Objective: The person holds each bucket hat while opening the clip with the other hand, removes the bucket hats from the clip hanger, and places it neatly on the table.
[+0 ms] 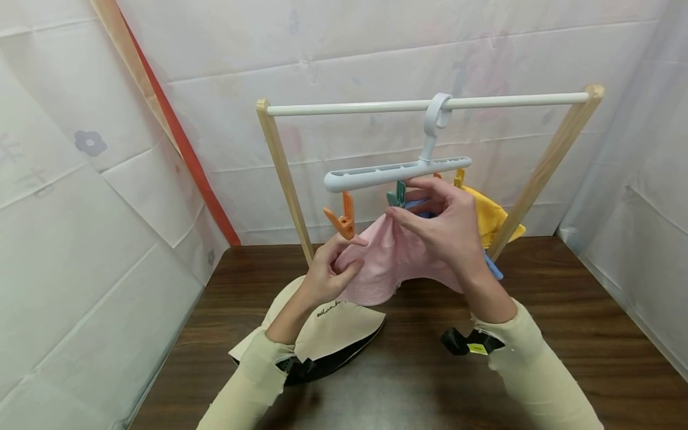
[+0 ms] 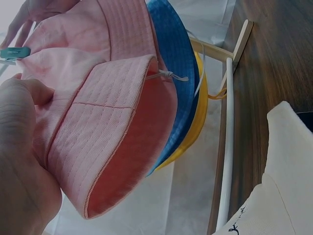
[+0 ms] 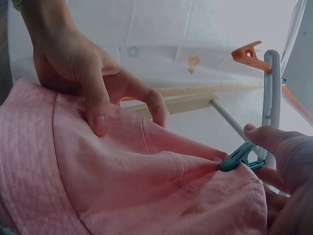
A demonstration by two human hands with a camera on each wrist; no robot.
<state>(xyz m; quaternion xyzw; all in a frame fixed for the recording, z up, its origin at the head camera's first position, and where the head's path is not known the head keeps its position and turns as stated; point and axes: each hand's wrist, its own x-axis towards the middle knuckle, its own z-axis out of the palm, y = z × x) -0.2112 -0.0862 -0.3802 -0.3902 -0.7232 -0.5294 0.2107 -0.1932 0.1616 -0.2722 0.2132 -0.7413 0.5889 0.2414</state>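
Observation:
My left hand point(image 1: 329, 272) holds a pink bucket hat point(image 1: 371, 263) with thumb and fingers at its left side, by crown and brim. At the hat's top is a green clothespin point(image 3: 238, 156), its jaws on a fold of the fabric. My right hand point(image 1: 448, 224) pinches this clothespin, thumb on one side and fingers behind, partly hidden. A light grey hanger point(image 1: 371, 177) bears the clothespin. An orange clothespin point(image 1: 342, 218) hangs from the hanger's left end, above my left hand. Behind the pink hat hang a blue hat point(image 2: 178, 73) and a yellow hat point(image 1: 484, 215).
The hanger hooks onto a white rail point(image 1: 349, 108) between wooden posts point(image 1: 556, 155). A cream hat point(image 1: 344, 328) with dark lettering and underside lies on the brown table point(image 1: 408, 382), below my left forearm. A yellow clothespin point(image 1: 459, 177) shows behind my right hand.

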